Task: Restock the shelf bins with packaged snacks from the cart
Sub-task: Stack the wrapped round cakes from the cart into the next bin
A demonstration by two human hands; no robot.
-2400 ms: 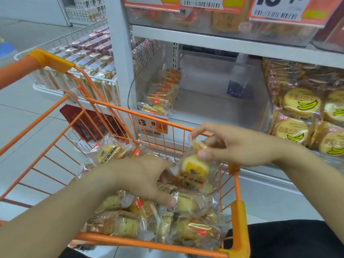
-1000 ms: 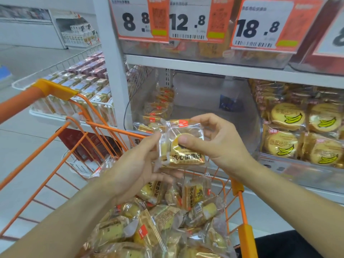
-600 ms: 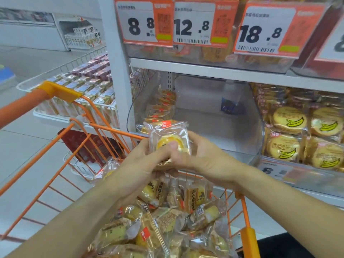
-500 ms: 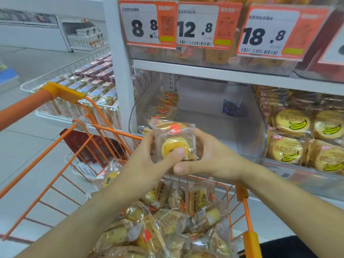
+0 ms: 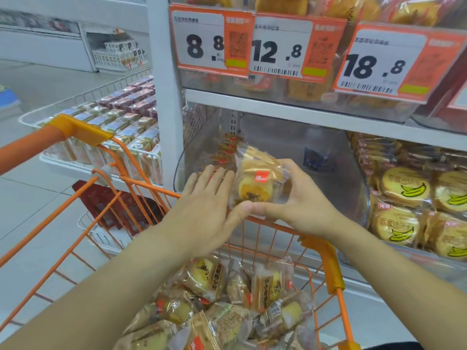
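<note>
The right hand (image 5: 300,203) grips a clear-wrapped round yellow cake packet with a red label (image 5: 257,180), thumb beneath and fingers curled over its far side, holding it above the front rim of the orange wire shopping cart (image 5: 326,251), in front of the clear plastic shelf bin (image 5: 278,152). The left hand (image 5: 204,210) lies flat, fingers straight, its thumb touching the packet's lower edge. The bin holds a short row of similar packets (image 5: 225,154) along its left wall. Heaped wrapped cakes (image 5: 227,304) fill the cart. To the right sit banana-print cakes (image 5: 404,188). Overhead hang orange price tags (image 5: 212,41) reading 8.8, 12.8, 18.8.
</note>
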